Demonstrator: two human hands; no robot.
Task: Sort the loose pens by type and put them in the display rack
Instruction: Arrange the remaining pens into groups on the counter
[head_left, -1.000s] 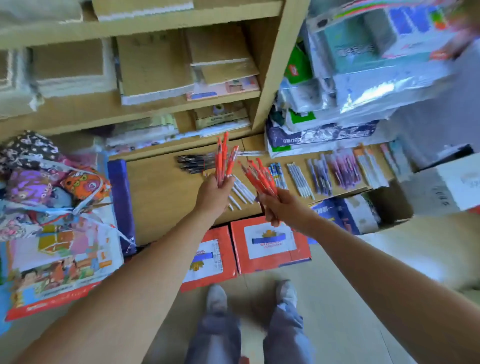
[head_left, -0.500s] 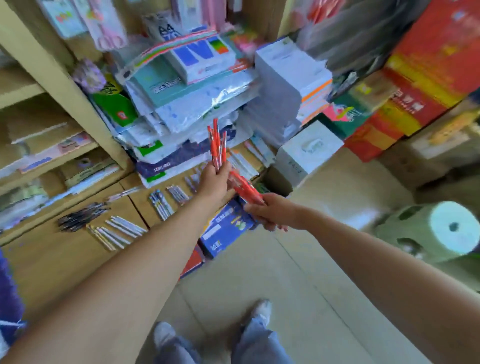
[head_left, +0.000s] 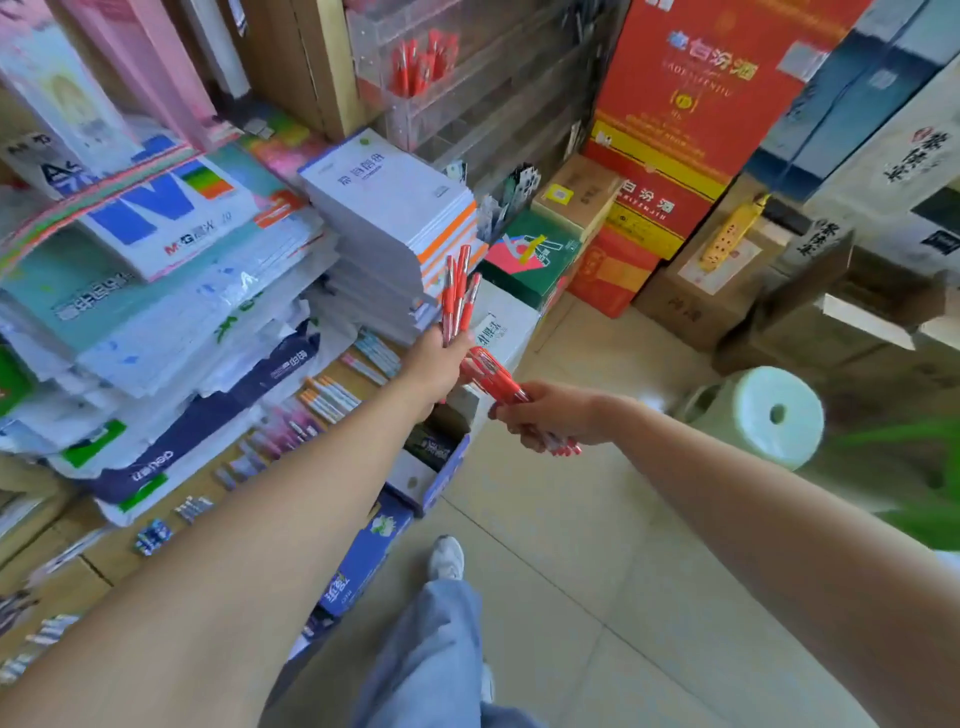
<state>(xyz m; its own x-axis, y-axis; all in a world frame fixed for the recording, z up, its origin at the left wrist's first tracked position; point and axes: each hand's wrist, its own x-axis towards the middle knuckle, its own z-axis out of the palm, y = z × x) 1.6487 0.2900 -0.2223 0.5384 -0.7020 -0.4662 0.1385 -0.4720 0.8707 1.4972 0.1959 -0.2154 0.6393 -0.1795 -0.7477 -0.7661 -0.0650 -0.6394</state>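
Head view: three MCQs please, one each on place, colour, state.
1. Where is the clear plastic display rack?
A. top centre, beyond the white paper stack
B. on the floor tiles
C. bottom left

2. Colour of the held plastic pens?
A. blue
B. red
C. black

3. Left hand?
A. open, empty
B. gripping pens that point up
C. flat on a box

Answers:
1 A: the rack shows above the stack in the view.
2 B: both bundles are red.
3 B: its fingers curl round the pens; the right hand grips a bundle too.

My head camera looks forward and down, wide and close, at the floor (head_left: 597, 571) left of the stool (head_left: 769, 415).
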